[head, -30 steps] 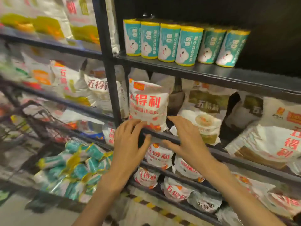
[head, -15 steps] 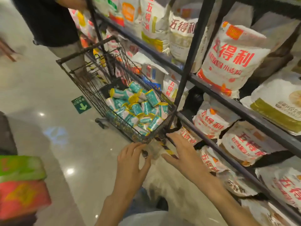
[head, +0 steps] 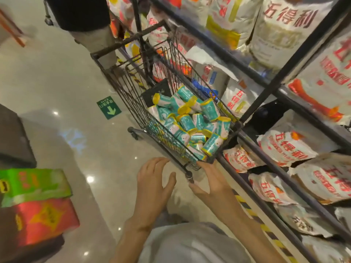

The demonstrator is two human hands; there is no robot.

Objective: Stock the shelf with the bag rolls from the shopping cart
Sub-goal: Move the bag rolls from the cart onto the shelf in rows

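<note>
A black wire shopping cart (head: 133,103) stands beside the shelf, its basket holding several teal bag rolls (head: 190,122) with yellow ends, lying in a loose heap. My left hand (head: 152,185) hovers just below the cart's near corner, fingers straight and spread, holding nothing. My right hand (head: 210,181) is beside it, fingertips up against the cart's near bottom edge, also empty. The shelf row with the upright bag rolls is out of view.
The black metal shelf (head: 284,95) on the right carries white flour bags (head: 284,147) with red lettering. Another person (head: 89,21) stands behind the cart. Green and red boxes (head: 36,204) are stacked at lower left. A green arrow sticker (head: 109,107) marks the glossy floor.
My view has swung down and left from the shelf to the cart. Both empty hands have dropped from the shelf front to the cart's near corner.
</note>
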